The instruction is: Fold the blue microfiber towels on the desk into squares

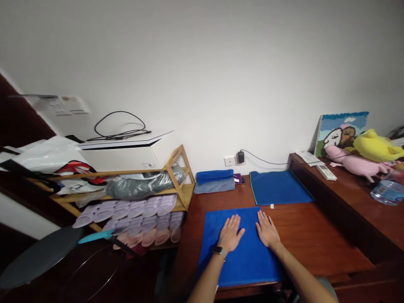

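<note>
A bright blue cloth [241, 265] lies spread flat on the brown wooden table [315, 240], reaching its front edge. My left hand [231, 233] rests palm down on the cloth's upper middle, fingers stretched out, a watch on the wrist. Near the cloth's right edge, my right hand [267, 229] also lies flat with its fingers extended. Neither hand holds anything. Behind them, to the right, a second blue cloth [279, 188] with a green edge lies flat. Folded blue and grey-blue cloths [214, 182] sit against the wall.
Left of the table stands a wooden rack [184, 185] with several lilac and pink slippers [148, 206] and a white box [123, 156]. A raised ledge on the right holds a remote [326, 172], plush toys [356, 164] and a bottle [388, 189]. A black plug [240, 157] is in the wall.
</note>
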{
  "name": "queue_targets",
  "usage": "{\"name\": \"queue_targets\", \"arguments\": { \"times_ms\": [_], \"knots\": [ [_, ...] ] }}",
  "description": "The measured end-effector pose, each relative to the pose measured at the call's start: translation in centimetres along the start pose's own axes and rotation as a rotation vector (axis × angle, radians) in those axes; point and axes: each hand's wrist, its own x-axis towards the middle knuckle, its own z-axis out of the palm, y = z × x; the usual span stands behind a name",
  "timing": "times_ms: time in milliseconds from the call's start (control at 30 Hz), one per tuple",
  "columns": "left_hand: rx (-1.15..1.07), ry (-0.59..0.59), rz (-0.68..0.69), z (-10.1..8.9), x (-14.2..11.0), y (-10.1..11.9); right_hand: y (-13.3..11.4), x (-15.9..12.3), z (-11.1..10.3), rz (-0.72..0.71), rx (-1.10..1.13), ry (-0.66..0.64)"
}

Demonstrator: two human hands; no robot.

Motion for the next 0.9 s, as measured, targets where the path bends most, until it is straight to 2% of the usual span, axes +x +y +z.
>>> {"name": "queue_targets", "arguments": {
  "times_ms": [100,133,200,300,400,467,600,667,733,800,900],
  "knots": [
    [0.084,0.02,-0.205,-1.8,-4.2,-6.8,-0.1,0.0,0.0,-0.001,0.011,0.01],
    [0.104,0.033,-0.249,-2.1,-5.3,-8.4,-0.2,0.1,-0.2,0.002,0.008,0.008],
    [0.13,0.059,-0.291,-2.3,-6.8,-10.2,-0.2,0.1,-0.6,0.014,-0.003,-0.014],
    [0.141,0.071,-0.298,-2.1,-7.2,-10.3,-0.2,-0.3,-1.5,0.022,-0.006,-0.054],
    [0.138,0.067,-0.3,-2.0,-6.8,-9.6,0.1,-1.8,-1.7,0.018,0.018,0.021],
    [0.135,0.076,-0.302,-2.0,-6.7,-9.7,0.2,-3.4,-1.3,0.003,0.017,0.064],
    [0.158,0.104,-0.307,-2.4,-6.8,-9.9,0.0,-5.8,0.0,0.001,-0.005,0.026],
    [0.172,0.144,-0.299,-2.7,-6.4,-8.5,-0.2,-6.2,0.4,0.012,0.001,0.03],
    [0.156,0.17,-0.25,-2.5,-5.3,-5.4,-0.3,-6.2,0.5,0.015,0.012,0.043],
    [0.105,0.155,-0.15,-1.7,-3.7,-0.6,-0.3,-6.2,0.3,0.011,0.022,0.049],
    [-0.001,0.082,0.028,0.6,-1.0,7.3,-0.2,-6.2,-0.1,-0.01,0.01,0.018]
  ]
}}
